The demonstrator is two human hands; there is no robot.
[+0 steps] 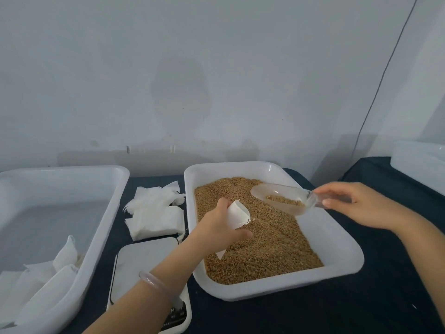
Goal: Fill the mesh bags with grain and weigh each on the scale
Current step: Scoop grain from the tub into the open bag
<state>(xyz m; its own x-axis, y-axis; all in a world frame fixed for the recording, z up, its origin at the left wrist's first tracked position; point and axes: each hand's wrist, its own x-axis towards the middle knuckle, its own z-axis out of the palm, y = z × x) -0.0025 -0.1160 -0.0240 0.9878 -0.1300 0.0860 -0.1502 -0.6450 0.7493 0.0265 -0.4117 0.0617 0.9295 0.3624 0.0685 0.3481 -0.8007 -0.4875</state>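
My left hand (pixel 218 229) holds a mesh bag (pixel 234 216) over the grain tray (pixel 337 268); my right hand (pixel 356 203) grips a clear scoop (pixel 281 197) carrying grain.

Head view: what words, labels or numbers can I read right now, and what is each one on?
"M": on the dark control strip at the near end of the scale.
Small marks below the "M": too blurred to read.
Weight reading: none can be made out.
Nothing else in view carries legible text.
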